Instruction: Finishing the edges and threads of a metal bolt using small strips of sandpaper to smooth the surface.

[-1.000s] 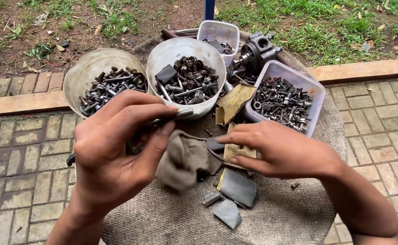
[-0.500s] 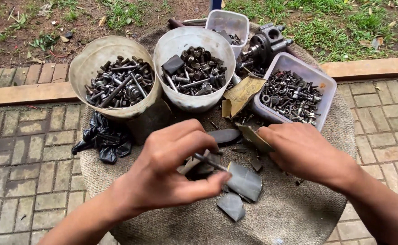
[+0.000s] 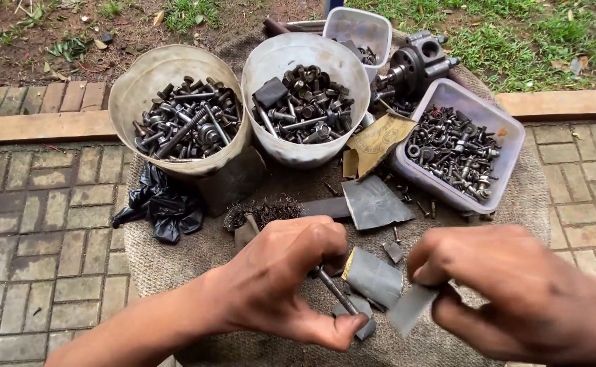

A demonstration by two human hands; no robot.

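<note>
Dark steel bolt [image 3: 335, 291], long and threaded, lies slanted in the left hand [image 3: 281, 282], pinched between thumb and curled fingers, low over the burlap-covered table [image 3: 175, 258]. Right hand [image 3: 522, 292] pinches a grey sandpaper scrap [image 3: 412, 307] between thumb and fingertips, just beside the bolt. More grey sandpaper pieces [image 3: 374, 275] lie under both hands. Tubs of bolts [image 3: 182, 122] stand behind.

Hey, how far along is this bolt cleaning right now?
Looks barely started. The left hand grips one dark bolt; the right hand pinches a grey abrasive strip, not yet on it. Both tubs and the tray stay heaped with dark hardware.
</note>
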